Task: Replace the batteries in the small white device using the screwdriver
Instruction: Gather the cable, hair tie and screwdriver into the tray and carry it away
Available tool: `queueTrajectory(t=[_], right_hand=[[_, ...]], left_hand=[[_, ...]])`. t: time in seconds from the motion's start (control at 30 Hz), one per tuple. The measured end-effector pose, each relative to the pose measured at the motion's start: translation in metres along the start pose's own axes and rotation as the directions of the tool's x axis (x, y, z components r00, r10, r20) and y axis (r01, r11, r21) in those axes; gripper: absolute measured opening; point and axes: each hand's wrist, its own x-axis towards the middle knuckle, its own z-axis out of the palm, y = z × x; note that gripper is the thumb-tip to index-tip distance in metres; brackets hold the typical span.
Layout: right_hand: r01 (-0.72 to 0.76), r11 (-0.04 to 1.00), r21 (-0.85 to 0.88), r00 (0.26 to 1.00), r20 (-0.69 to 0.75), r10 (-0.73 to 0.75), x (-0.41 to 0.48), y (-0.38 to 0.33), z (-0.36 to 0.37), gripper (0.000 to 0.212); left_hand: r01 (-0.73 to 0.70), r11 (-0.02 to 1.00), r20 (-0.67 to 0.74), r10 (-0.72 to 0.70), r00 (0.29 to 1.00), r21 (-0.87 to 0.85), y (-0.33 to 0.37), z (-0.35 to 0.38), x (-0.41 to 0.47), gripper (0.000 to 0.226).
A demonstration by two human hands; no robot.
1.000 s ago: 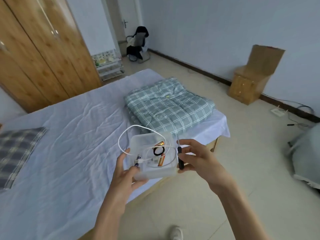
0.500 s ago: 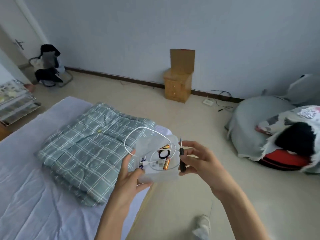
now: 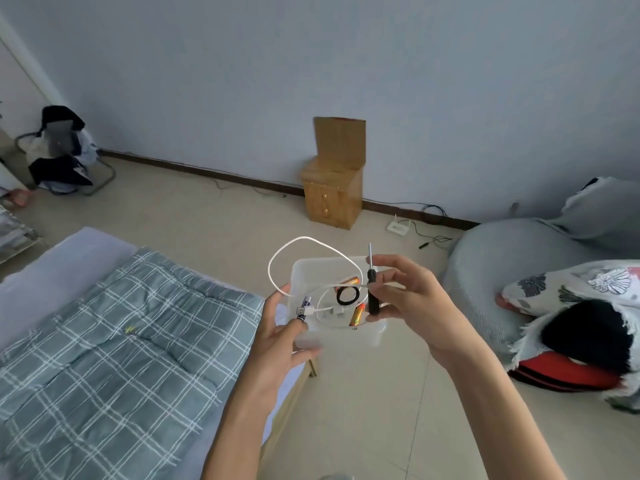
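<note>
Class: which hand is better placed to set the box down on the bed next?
Probably the left hand: it grips the plastic box on the side nearest the bed, while the right hand holds the screwdriver.

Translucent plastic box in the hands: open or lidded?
Open. White cable loops out over the rim of the translucent plastic box; gold batteries and black ring lie uncovered inside.

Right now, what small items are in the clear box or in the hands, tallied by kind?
Gold batteries: 2
Purple battery: 1
White cable: 1
Black ring: 1
Screwdriver: 1
Total: 6, not counting the clear box
</note>
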Motion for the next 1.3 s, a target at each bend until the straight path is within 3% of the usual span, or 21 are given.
queueTrajectory(t=[0.47, 0.7, 1.3], right_hand=[[-0.011, 0.998, 0.062, 0.999, -0.032, 0.013, 0.2, -0.001, -0.073, 0.031], [0.038, 0.999, 0.037, 0.999, -0.005, -0.037, 0.337, -0.042, -0.1, 0.031], [-0.015, 1.0, -0.002, 1.0, 0.012, 0.015, 0.635, -0.075, -0.065, 0.031]], left_hand=[[0.047, 0.999, -0.024, -0.047, 0.999, -0.019, 0.046, 0.063, 0.207, 0.059], [0.035, 0.998, 0.012, -0.034, 0.999, -0.045, 0.104, 0.077, 0.348, 0.06], [0.024, 0.999, -0.038, -0.024, 0.999, -0.024, 0.178, 0.03, 0.622, 0.058]])
